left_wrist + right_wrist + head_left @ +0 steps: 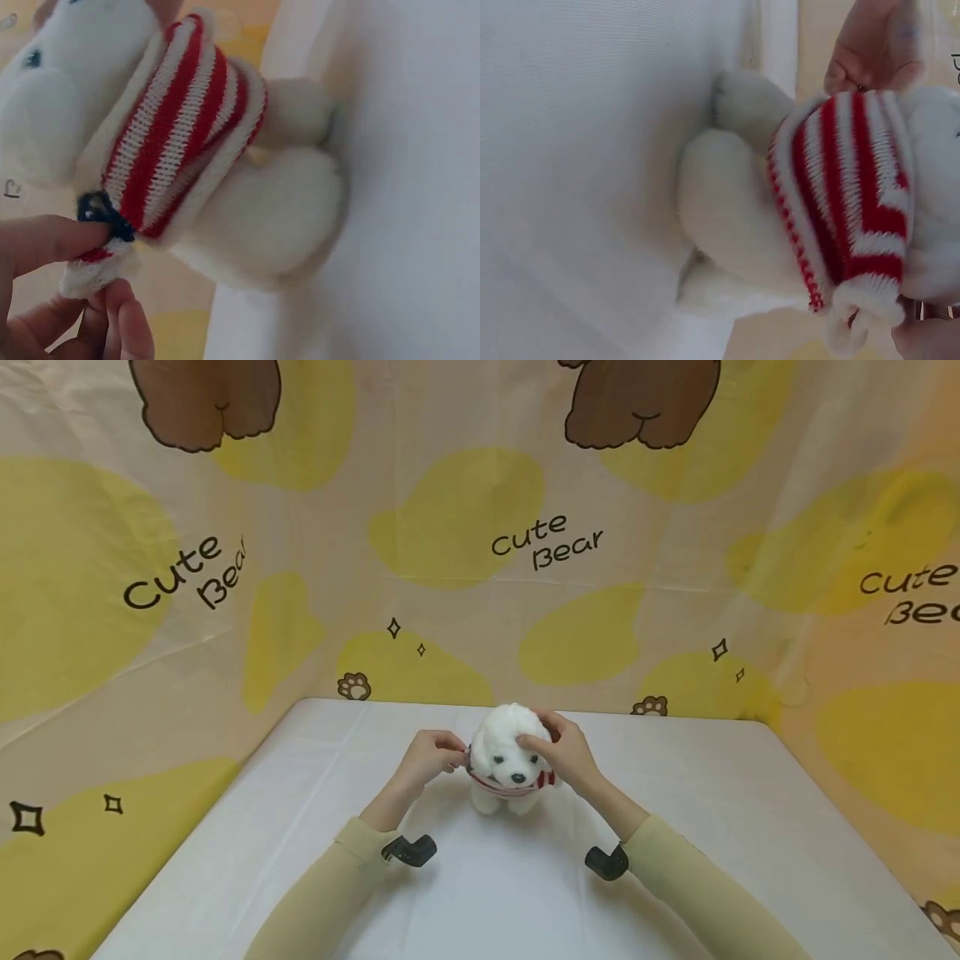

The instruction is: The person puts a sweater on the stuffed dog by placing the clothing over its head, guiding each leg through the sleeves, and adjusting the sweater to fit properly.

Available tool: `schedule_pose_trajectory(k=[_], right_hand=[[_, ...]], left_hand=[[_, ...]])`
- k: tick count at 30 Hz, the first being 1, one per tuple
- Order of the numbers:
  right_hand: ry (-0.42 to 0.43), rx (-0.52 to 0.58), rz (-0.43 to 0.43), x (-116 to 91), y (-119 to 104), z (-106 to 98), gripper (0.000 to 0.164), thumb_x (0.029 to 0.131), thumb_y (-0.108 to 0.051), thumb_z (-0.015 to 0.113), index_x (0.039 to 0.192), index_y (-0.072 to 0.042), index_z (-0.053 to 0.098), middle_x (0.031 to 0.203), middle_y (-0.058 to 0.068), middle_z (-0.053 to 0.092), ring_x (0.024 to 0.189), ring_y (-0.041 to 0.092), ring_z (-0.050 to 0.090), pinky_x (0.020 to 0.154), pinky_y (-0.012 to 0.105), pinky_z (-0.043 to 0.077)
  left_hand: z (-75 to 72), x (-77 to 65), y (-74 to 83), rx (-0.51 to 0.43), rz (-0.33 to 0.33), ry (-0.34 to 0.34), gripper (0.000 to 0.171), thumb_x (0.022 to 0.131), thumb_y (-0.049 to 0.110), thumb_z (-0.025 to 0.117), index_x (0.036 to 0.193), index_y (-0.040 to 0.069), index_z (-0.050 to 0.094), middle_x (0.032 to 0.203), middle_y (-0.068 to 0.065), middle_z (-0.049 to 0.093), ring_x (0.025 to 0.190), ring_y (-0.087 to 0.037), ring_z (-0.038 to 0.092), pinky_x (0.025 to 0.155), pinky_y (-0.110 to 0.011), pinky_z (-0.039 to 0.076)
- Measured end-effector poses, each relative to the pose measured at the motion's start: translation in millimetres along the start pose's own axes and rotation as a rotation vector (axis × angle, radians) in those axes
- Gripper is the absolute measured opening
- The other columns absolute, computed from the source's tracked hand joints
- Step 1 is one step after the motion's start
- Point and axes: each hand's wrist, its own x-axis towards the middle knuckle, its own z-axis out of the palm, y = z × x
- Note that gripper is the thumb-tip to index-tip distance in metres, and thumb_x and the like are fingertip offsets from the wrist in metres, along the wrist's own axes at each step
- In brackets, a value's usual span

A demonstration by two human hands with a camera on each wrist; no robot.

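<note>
Work surface: white table (487, 893), broad and flat, with rounded far corners. Shows faint crease lines running lengthwise and soft shadows beneath the forearms. Meets, along the far edge, a printed cloth backdrop (450, 527), spread also down the left and right sides. Carries yellow blotches on a cream ground, black "Cute Bear" lettering, four-pointed stars and brown paw prints. Includes, at the top of the head view, two brown bear figures (210, 402) cut off by the frame. Bears wrinkles on the left side and a level crease across the back; turns a warmer orange toward the right.

On the table, near the far edge and about midway across: white toy dog (512, 727), upright on its feet, facing the head camera. Wears a knitted garment (172, 127) in red and white stripes, dark navy at one end.

Left hand (429, 756): thumb and fingers pinching the navy-and-white end of the garment. Right hand (566, 752): curled round the side of the dog's head, thumb laid across the front above an eye, other fingers partly hidden behind. Behind the hands: pale yellow sleeves (318, 893), with a black wrist mount at each cuff.
</note>
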Motion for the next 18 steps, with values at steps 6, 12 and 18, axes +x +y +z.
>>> schedule_pose_trajectory(k=[6,12,18], right_hand=[[-0.032,0.017,-0.003,-3.8,0.3,-3.2,0.048,0.083,-0.023,0.071,0.127,-0.011,0.057,0.124,0.011,0.061,0.111,0.025,0.057,0.094,0.041,0.048],[-0.075,0.023,0.01,-7.5,0.0,-9.6,0.049,0.084,-0.028,0.071,0.129,-0.015,0.055,0.128,0.009,0.058,0.111,0.025,0.057,0.094,0.042,0.048],[-0.06,0.066,-0.039,-14.6,8.5,-18.1,0.044,0.091,-0.025,0.062,0.131,-0.008,0.053,0.131,0.014,0.056,0.118,0.029,0.054,0.096,0.042,0.047]], left_hand=[[7.4,3.6,-8.3,-0.025,0.001,-0.021,0.008,0.079,0.006,0.067,0.087,0.002,0.068,0.084,-0.004,0.068,0.076,-0.014,0.063,0.067,-0.031,0.052],[1.5,1.9,-10.7,-0.117,-0.037,-0.06,0.021,0.084,0.01,0.067,0.104,0.002,0.065,0.102,-0.013,0.068,0.087,-0.019,0.067,0.078,-0.036,0.055],[0.5,0.5,-11.8,-0.131,-0.049,-0.094,0.031,0.084,0.009,0.068,0.114,0.007,0.063,0.107,-0.014,0.067,0.087,-0.019,0.067,0.08,-0.036,0.055]])
